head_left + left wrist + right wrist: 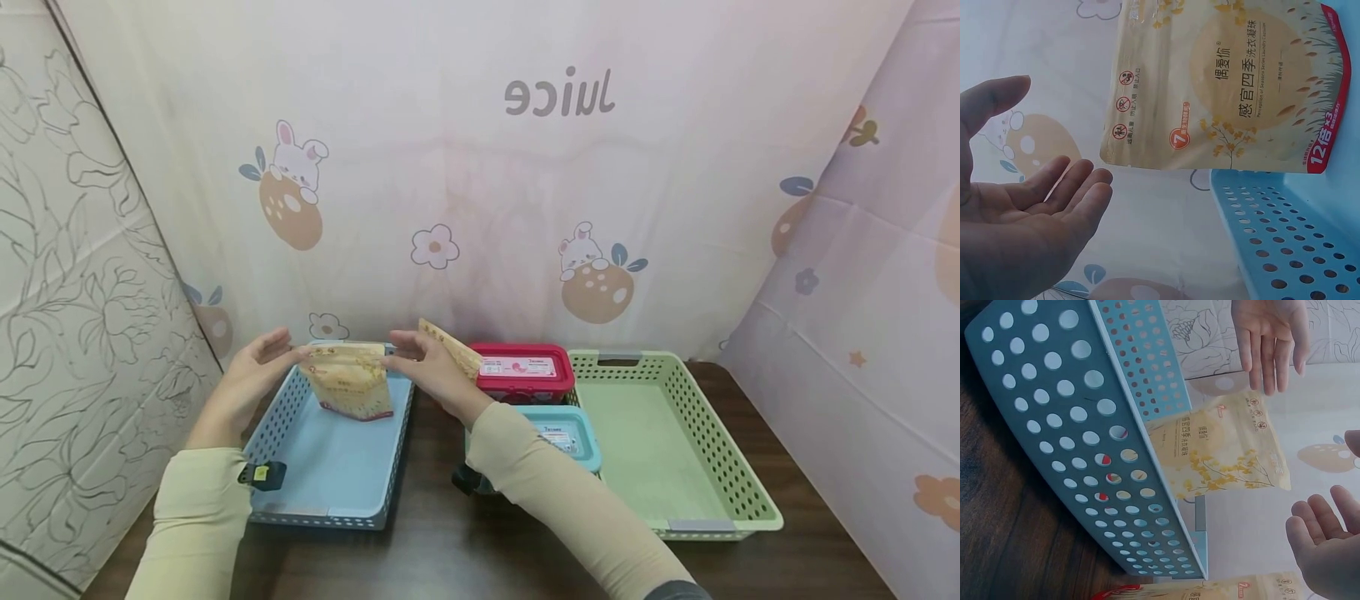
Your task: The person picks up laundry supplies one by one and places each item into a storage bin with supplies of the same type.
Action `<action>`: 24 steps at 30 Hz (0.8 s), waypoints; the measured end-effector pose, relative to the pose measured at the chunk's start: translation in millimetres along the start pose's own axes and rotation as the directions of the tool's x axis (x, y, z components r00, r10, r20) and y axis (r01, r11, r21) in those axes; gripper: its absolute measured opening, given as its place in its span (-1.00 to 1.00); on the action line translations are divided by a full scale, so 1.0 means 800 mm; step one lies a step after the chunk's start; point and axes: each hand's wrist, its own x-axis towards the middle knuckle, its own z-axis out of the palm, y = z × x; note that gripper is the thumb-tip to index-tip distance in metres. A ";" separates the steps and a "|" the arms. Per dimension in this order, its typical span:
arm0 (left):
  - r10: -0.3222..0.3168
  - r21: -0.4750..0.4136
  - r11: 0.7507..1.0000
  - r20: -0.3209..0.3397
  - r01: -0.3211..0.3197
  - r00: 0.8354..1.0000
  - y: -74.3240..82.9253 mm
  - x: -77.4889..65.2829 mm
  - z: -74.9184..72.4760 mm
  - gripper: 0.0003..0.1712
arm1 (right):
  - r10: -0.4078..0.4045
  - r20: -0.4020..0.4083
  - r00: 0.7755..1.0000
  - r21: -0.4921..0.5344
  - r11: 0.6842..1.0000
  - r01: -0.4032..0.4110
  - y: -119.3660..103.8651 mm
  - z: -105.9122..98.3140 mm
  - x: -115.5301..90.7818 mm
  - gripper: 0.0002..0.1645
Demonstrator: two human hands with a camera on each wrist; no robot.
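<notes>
A cream laundry capsule pouch [348, 382] with a red lower edge stands upright in the blue basket [315, 500]. Beside its left edge is my left hand [251, 375], fingers extended; the left wrist view shows a gap between that hand [1041, 200] and the pouch [1222, 87]. My right hand [431, 367] hovers at the pouch's other side. Seen from the right wrist, this hand [1329, 544] has loosely bent fingers and holds nothing, apart from the pouch [1216, 447]. A second, similar pouch [453, 348] stands outside the basket, partly hidden behind my right hand.
Right of the second pouch is a red-lidded box [525, 371], with a turquoise-lidded box [573, 433] in front, partly covered by my right sleeve. A green basket [720, 425] stands at the right on the dark wooden table [427, 550]. A printed curtain [480, 192] hangs behind.
</notes>
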 end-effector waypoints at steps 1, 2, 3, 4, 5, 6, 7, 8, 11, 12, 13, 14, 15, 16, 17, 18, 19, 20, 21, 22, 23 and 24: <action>-0.001 0.002 1.000 -0.002 0.001 1.000 0.001 0.000 0.000 0.06 | 0.001 0.000 1.000 0.001 1.000 -0.001 0.000 -0.001 0.000 -0.30; -0.005 0.002 1.000 -0.003 0.005 1.000 0.002 -0.001 0.000 0.05 | 0.003 0.000 1.000 0.003 1.000 -0.003 0.000 -0.001 -0.001 -0.31; -0.007 0.000 1.000 -0.003 0.007 1.000 0.003 -0.001 0.000 0.05 | 0.005 0.000 1.000 0.006 1.000 -0.005 0.000 -0.001 -0.001 -0.32; -0.009 -0.003 1.000 -0.005 0.009 1.000 0.004 -0.002 0.001 0.04 | 0.008 -0.001 1.000 0.007 1.000 -0.008 0.000 -0.002 -0.001 -0.32; -0.015 -0.008 1.000 -0.005 0.015 1.000 0.005 -0.003 0.001 0.04 | 0.010 -0.001 1.000 0.009 1.000 -0.010 -0.001 -0.002 -0.002 -0.33; -0.019 -0.009 1.000 -0.006 0.019 1.000 0.006 -0.004 0.002 0.03 | 0.009 0.001 1.000 0.011 1.000 -0.009 -0.001 -0.003 -0.003 -0.34; -0.019 -0.014 1.000 -0.005 0.019 1.000 0.007 -0.005 0.003 0.03 | 0.007 0.005 1.000 0.010 1.000 -0.007 -0.001 -0.003 -0.004 -0.33; -0.019 -0.021 1.000 0.000 0.019 1.000 0.009 -0.007 0.003 0.03 | 0.009 0.007 1.000 0.007 1.000 -0.009 -0.001 -0.004 -0.005 -0.32; -0.004 -0.035 0.999 0.012 0.004 1.000 0.012 -0.009 0.006 0.01 | 0.009 0.014 1.000 -0.005 1.000 -0.009 -0.002 -0.006 -0.011 -0.28; 0.006 -0.040 0.999 0.016 -0.006 1.000 0.012 -0.010 0.007 0.00 | 0.010 0.015 1.000 -0.010 1.000 -0.010 -0.002 -0.006 -0.013 -0.27; 0.017 -0.045 0.999 0.023 -0.016 1.000 0.013 -0.011 0.008 0.00 | 0.011 0.016 1.000 -0.014 1.000 -0.011 -0.002 -0.007 -0.015 -0.26; 0.026 -0.045 0.999 0.029 -0.025 0.999 0.014 -0.011 0.009 -0.01 | 0.013 0.017 1.000 -0.017 1.000 -0.013 -0.001 -0.007 -0.016 -0.26; 0.037 -0.043 0.998 0.034 -0.035 0.999 0.015 -0.011 0.010 -0.03 | 0.013 0.017 1.000 -0.020 1.000 -0.012 -0.001 -0.008 -0.017 -0.26; 0.046 -0.039 0.998 0.038 -0.044 0.998 0.015 -0.012 0.012 -0.03 | 0.013 0.017 1.000 -0.022 1.000 -0.013 -0.001 -0.009 -0.018 -0.26; 0.053 -0.038 0.998 0.041 -0.052 0.998 0.016 -0.012 0.013 -0.04 | 0.014 0.017 1.000 -0.024 1.000 -0.014 -0.001 -0.010 -0.019 -0.26; 0.059 -0.038 0.998 0.044 -0.057 0.997 0.016 -0.012 0.015 -0.05 | 0.015 0.018 1.000 -0.020 1.000 -0.015 0.000 -0.011 -0.019 -0.26; 0.062 -0.039 0.997 0.045 -0.060 0.997 0.017 -0.012 0.017 -0.06 | 0.017 0.018 1.000 -0.020 1.000 -0.017 0.000 -0.012 -0.019 -0.27; 0.065 -0.040 0.997 0.044 -0.063 0.997 0.017 -0.013 0.018 -0.07 | 0.020 0.017 1.000 -0.018 1.000 -0.019 0.001 -0.013 -0.019 -0.28; 0.065 -0.038 0.997 0.043 -0.064 0.997 0.017 -0.013 0.020 -0.07 | 0.024 0.013 1.000 -0.020 1.000 -0.024 0.001 -0.015 -0.020 -0.29; 0.065 -0.037 0.997 0.041 -0.063 0.997 0.017 -0.013 0.021 -0.07 | 0.026 0.009 1.000 -0.020 0.999 -0.026 0.002 -0.016 -0.020 -0.29; 0.065 -0.037 0.997 0.040 -0.064 0.997 0.017 -0.013 0.022 -0.07 | 0.030 0.005 1.000 -0.019 0.999 -0.030 0.002 -0.018 -0.020 -0.29; 0.067 -0.036 0.997 0.040 -0.066 0.997 0.017 -0.013 0.024 -0.08 | 0.036 0.000 0.999 -0.017 0.999 -0.036 0.003 -0.020 -0.021 -0.30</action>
